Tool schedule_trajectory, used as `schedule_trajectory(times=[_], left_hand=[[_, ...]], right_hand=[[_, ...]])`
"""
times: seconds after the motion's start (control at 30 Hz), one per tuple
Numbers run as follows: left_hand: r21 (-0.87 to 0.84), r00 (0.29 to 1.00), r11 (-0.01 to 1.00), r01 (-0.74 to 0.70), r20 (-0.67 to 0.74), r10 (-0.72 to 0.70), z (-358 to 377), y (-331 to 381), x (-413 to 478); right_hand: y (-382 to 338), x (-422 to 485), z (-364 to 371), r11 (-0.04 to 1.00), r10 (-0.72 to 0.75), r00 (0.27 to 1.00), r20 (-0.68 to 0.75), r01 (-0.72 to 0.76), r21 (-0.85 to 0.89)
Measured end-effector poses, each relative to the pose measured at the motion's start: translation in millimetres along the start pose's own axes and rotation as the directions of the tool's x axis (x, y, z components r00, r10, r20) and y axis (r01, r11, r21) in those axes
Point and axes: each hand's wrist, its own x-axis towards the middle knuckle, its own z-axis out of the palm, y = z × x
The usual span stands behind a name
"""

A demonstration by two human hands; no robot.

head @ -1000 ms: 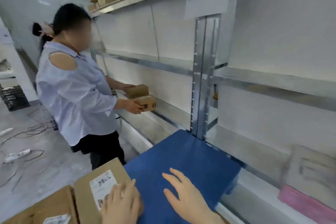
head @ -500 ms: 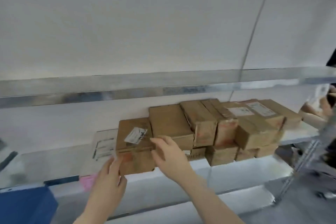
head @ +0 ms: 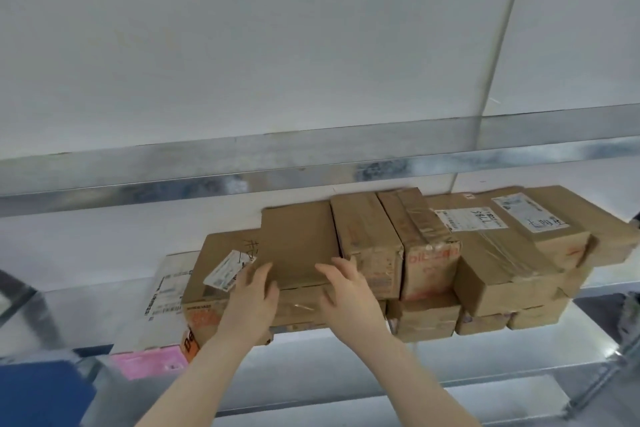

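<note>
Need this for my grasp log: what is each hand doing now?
Left hand: open, fingers on the box.
Right hand: open, touching the box.

Two hands show: the left hand (head: 251, 302) and the right hand (head: 349, 298). Roughly a dozen cardboard boxes (head: 370, 239) lie in two layers, and the exact number is unclear where they overlap. There are one flat white parcel (head: 169, 298), one pink packet (head: 149, 362) and four printed labels (head: 471, 218).

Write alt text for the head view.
A left hand and right hand touch the front of a plain cardboard box atop stacked parcels on a metal shelf. A pink package lies left of the stack.
</note>
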Motion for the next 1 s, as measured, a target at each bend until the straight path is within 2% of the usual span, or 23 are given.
schedule_trajectory(times=[0.2, 0.3, 0.4, 0.83, 1.0], left_hand=[[-0.08, 1.0, 0.997, -0.016, -0.023, 0.014, 14.0, -5.2, 22.1], [-0.125, 0.998, 0.992, 0.008, -0.054, -0.015, 16.8, -2.9, 34.1], [-0.078, 0.993, 0.996, 0.031, -0.107, -0.039, 19.1, 0.1, 37.0], [-0.172, 0.979, 0.985, 0.009, -0.201, -0.044, 4.9, 8.2, 33.4], [-0.172, 0.966, 0.985, -0.023, -0.258, -0.023, 4.7, 12.6, 26.8]], right_hand=[[-7.3, 19.0, 32.9, 0.98, 0.139, 0.99, -0.019, -0.14, -0.141], [-10.1, 27.5, 40.3, 0.979, 0.161, 0.984, -0.078, -0.169, -0.113], [-11.3, 29.5, 44.2, 0.981, 0.155, 0.981, -0.115, -0.167, -0.102], [-20.5, 45.7, 23.7, 0.961, 0.276, 0.958, -0.081, -0.273, 0.046], [-23.4, 44.4, 21.0, 0.981, 0.189, 0.969, -0.159, -0.178, 0.081]])
